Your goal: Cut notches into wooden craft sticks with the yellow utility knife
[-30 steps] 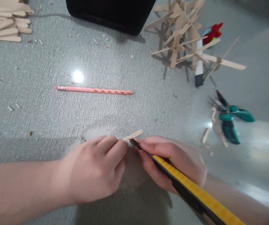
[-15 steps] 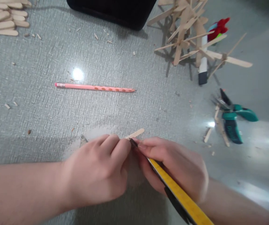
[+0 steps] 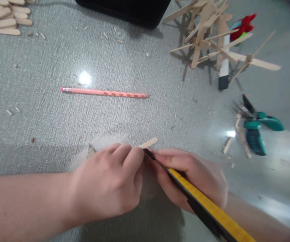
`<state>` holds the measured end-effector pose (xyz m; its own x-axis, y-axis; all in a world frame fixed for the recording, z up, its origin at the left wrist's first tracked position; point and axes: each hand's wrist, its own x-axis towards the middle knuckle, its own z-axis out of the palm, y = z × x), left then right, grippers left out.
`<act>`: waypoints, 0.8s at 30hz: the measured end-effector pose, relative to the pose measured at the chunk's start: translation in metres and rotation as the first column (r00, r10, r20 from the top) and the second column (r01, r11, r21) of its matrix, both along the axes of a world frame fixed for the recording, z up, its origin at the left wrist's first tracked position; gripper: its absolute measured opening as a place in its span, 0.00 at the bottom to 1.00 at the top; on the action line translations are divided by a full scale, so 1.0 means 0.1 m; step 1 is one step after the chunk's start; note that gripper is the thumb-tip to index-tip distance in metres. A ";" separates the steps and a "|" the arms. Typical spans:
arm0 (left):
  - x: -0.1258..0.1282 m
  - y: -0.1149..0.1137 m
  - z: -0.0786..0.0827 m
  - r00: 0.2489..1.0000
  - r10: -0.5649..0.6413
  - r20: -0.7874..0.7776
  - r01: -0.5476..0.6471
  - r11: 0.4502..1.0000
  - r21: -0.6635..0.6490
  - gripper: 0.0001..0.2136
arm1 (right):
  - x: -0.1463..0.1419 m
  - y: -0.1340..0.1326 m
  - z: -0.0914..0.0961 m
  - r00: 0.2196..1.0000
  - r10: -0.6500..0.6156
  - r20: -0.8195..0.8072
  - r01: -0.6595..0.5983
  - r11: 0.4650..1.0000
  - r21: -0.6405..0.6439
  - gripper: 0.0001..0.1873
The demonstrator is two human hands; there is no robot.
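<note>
My left hand [image 3: 112, 178] is closed at the lower middle, its fingers curled down over a wooden craft stick [image 3: 150, 142]. Only the stick's rounded far end shows past the knuckles. My right hand [image 3: 192, 178] is wrapped round a yellow and black utility knife [image 3: 203, 198], its body slanting down to the lower right. The dark blade end of the knife meets the stick beside my left fingers; the exact contact is hidden. A small part of a pale, flat piece [image 3: 92, 150] shows behind my left hand.
A pink pencil [image 3: 104, 92] lies mid-table. Green-handled pliers [image 3: 256, 124] rest at right beside stick scraps [image 3: 243, 139]. A craft-stick structure [image 3: 205, 37], a white marker [image 3: 224, 69] and a red fuzzy item [image 3: 246, 27] are behind. Loose sticks [image 3: 3, 23] and a black container [image 3: 127, 10] stand at the back.
The whole view has shifted slightly, so objects at the right appear further right. My right hand and the utility knife have moved a little rightward; the craft stick stays under my left hand.
</note>
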<state>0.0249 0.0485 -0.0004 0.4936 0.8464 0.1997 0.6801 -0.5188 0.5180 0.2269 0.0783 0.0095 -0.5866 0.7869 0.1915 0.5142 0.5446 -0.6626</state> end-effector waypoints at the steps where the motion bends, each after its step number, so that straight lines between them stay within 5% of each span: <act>1: 0.00 0.00 0.00 1.000 0.009 0.010 -0.009 1.000 0.000 0.13 | 0.00 0.00 0.00 1.000 0.001 -0.003 -0.001 1.000 0.002 0.17; 24: -0.02 0.01 -0.01 0.996 -0.054 -0.074 0.060 0.996 0.073 0.13 | -0.05 0.00 0.02 1.000 -0.008 0.002 0.008 1.000 -0.015 0.14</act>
